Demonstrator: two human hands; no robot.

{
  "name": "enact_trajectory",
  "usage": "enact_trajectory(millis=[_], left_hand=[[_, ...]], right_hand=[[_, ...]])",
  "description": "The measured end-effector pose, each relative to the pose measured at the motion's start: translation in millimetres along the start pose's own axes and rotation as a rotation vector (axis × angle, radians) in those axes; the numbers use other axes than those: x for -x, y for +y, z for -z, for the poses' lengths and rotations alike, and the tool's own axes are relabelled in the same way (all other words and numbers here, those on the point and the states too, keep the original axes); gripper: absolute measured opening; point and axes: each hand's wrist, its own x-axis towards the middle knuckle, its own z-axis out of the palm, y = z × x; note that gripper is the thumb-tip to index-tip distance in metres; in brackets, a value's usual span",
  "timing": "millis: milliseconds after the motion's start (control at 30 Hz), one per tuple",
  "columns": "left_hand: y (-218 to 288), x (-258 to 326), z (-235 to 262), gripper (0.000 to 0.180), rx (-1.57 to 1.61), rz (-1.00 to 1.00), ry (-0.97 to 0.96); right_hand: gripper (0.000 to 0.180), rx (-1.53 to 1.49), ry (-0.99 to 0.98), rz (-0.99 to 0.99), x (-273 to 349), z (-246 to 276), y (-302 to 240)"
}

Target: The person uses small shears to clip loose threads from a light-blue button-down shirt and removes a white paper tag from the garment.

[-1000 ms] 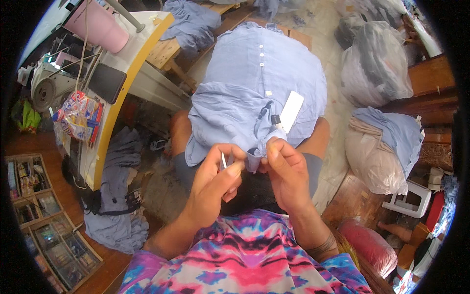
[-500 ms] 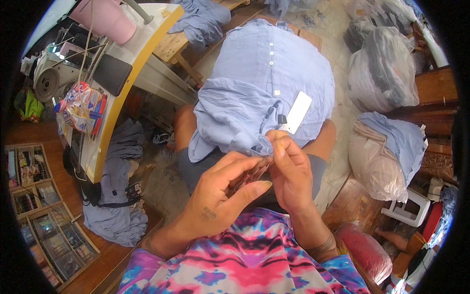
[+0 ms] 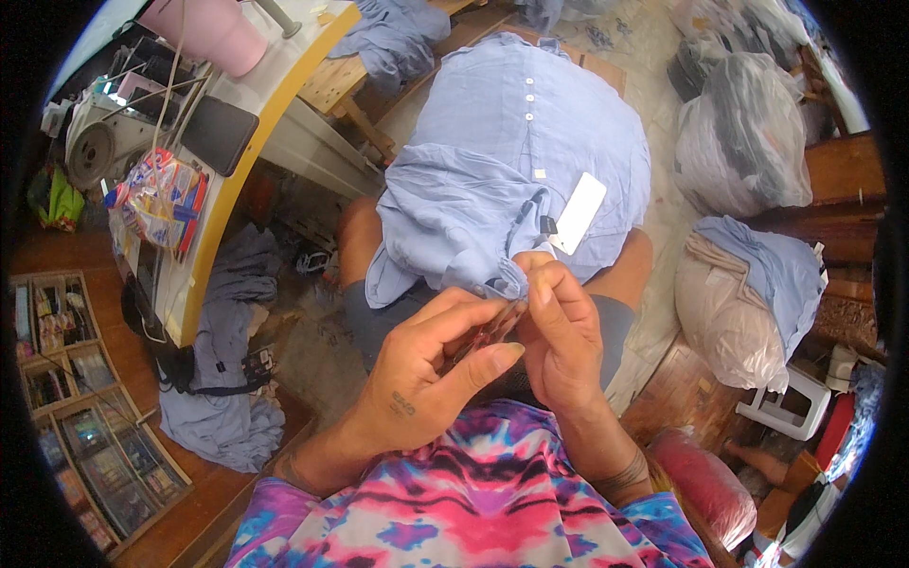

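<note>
Across my lap lies a light blue buttoned garment (image 3: 587,123), with small white buttons down its placket and a white hang tag (image 3: 580,210) near its collar band. My left hand (image 3: 417,379) is closed around a small reddish, shiny tool that looks like thread snips (image 3: 485,335), partly hidden by the fingers. Its narrow tip points to the gathered edge of the garment. My right hand (image 3: 565,331) pinches that edge between thumb and fingers, right beside the tip.
On the left stands a white table (image 3: 232,185) with a yellow edge, bearing a phone (image 3: 219,135), a pink tumbler (image 3: 213,36) and a sewing machine (image 3: 95,142). Blue cloth hangs below. Filled plastic bags (image 3: 743,137) and a white stool (image 3: 793,402) stand right.
Hands and snips stay at nearly the same place on the garment's edge. The view has shifted slightly.
</note>
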Motion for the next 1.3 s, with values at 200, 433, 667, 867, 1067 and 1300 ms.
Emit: enact_trajectory(millis=[200,433,667,867,1067,1300], left_hand=[[1.9,0.1,4.1,0.035,0.021,0.035,-0.002],[-4.2,-0.8,5.3,0.030,0.054,-0.004,0.030],[-5.3,-1.5,6.2,0.022,0.065,0.005,0.080],[4.6,1.0,6.5,0.023,0.175,0.106,0.119],[-2.8,-6.9,8.3,0.019,0.145,-0.055,0.189],[-11.6,-13.5,20.2,0.011,0.556,0.236,0.025]], right_hand=[[0.021,0.018,-0.001,0.000,-1.4,-2.8,0.5],[0.021,0.107,-0.030,0.013,-4.9,-3.5,-0.6],[0.022,0.250,-0.051,0.069,-7.4,-9.6,-3.1],[0.019,0.324,-0.020,0.123,-4.0,-15.4,1.2],[0.019,0.291,-0.017,0.111,-2.1,-16.4,5.7],[0.021,0.305,-0.058,0.087,0.1,-14.9,1.2]])
